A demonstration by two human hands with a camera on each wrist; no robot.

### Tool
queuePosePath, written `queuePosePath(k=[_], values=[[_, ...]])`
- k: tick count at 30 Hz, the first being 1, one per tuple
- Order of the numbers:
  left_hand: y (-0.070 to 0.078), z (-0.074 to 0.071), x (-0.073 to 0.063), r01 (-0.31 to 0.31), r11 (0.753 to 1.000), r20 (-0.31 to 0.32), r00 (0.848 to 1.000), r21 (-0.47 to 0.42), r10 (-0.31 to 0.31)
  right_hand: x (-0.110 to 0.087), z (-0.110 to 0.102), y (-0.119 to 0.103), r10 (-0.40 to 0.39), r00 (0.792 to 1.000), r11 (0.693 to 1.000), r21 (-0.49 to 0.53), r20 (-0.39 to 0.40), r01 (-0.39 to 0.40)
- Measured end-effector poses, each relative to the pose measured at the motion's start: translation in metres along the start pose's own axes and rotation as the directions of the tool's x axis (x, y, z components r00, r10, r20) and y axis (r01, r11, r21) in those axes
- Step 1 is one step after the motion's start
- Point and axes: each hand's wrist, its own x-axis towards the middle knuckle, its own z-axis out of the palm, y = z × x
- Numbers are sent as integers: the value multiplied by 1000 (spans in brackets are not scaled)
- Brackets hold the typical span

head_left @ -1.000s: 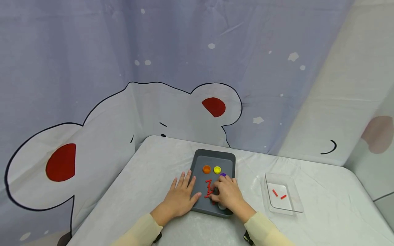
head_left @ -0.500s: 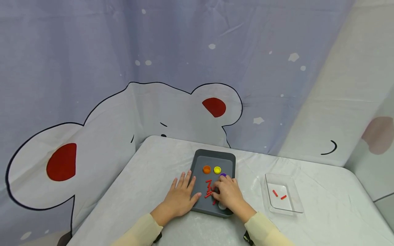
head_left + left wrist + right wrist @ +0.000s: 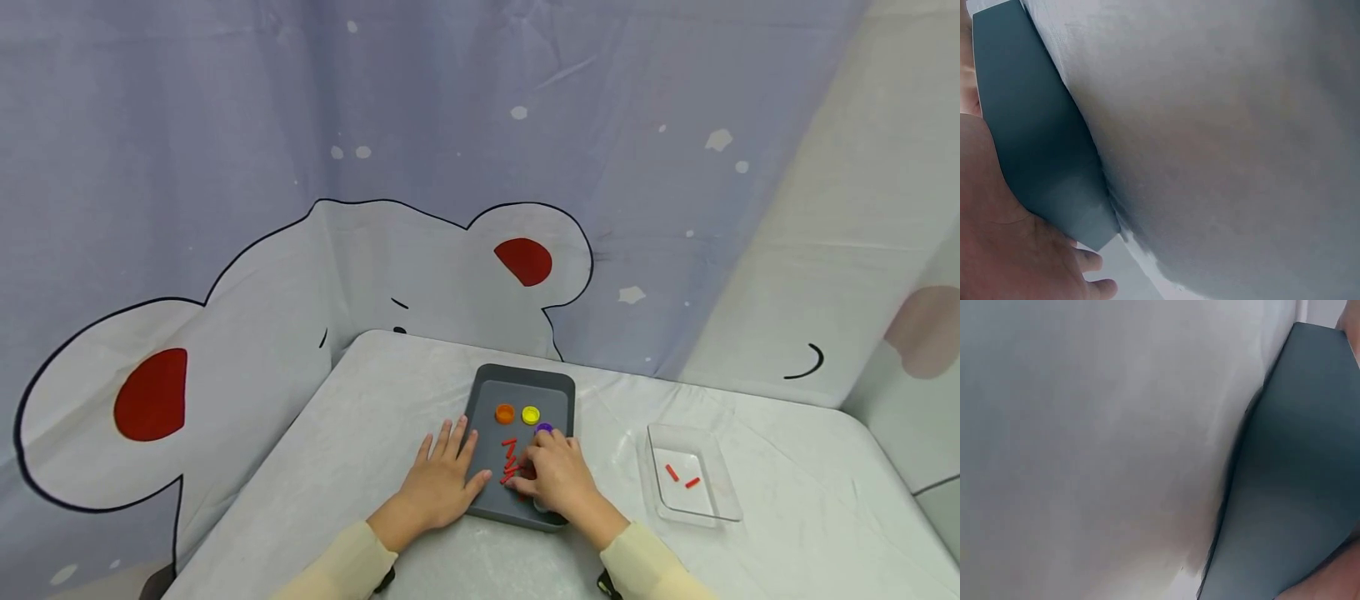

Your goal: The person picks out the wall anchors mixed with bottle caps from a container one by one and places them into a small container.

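In the head view, a dark grey tray (image 3: 486, 504) lies on the white-covered table. My left hand (image 3: 435, 487) rests flat at its left side, fingers spread, thumb over the rim. Inside the tray, my right hand (image 3: 558, 473) has its fingers and thumb bent down beside several small red sticks (image 3: 510, 454). Something dark red shows between thumb and fingers, mostly hidden; I cannot tell whether it is gripped. Beyond the hands sit an orange round cap (image 3: 505, 414), a yellow one (image 3: 531, 415) and a purple one (image 3: 543, 428), partly covered by the right hand.
A clear plastic box (image 3: 693, 512) stands to the right of the tray, with two red sticks (image 3: 672, 472) inside. A printed curtain (image 3: 450, 125) hangs behind the table. In the left wrist view the tray's outer wall (image 3: 1041, 125) stands beside the left hand.
My right hand shifts only slightly at the red sticks, its thumb and fingers moving a little. The left hand stays in place.
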Motion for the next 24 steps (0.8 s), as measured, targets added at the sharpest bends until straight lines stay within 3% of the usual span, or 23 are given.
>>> queuePosePath(k=[10,24], values=[[6,-12,-2,-6,1000,21,1000,0,6,2,1,-1,-33,999,999,-42,26,34],[6,-12,-3,-3,1000,25,1000,11,3,7,6,-8,-83,997,994,-76,8,84]])
